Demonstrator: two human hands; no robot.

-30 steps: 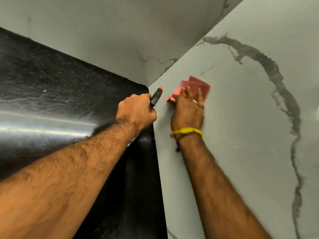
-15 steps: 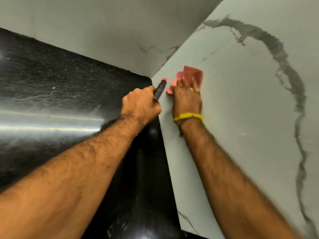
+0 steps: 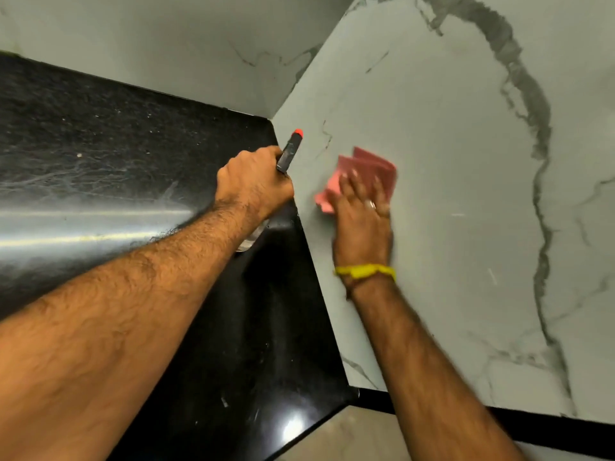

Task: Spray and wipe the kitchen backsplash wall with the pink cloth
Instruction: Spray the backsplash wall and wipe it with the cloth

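My right hand (image 3: 362, 214) presses the folded pink cloth (image 3: 372, 166) flat against the white marble backsplash wall (image 3: 449, 161), fingers spread over the cloth's lower part. A yellow band circles that wrist. My left hand (image 3: 253, 184) grips the spray bottle (image 3: 289, 151), whose dark nozzle with an orange tip sticks up past my fist, close to the wall's lower edge. Most of the bottle is hidden behind my hand; a bit of clear body shows below it.
A shiny black countertop (image 3: 100, 154) fills the left side and meets the wall in a corner. A second marble wall (image 3: 166, 41) runs along the back. The counter's front edge and a beige floor (image 3: 349, 434) show at the bottom.
My right hand has slid the cloth to the right and down along the wall, away from the spray nozzle. My left hand kept its grip on the bottle. The view tilted down.
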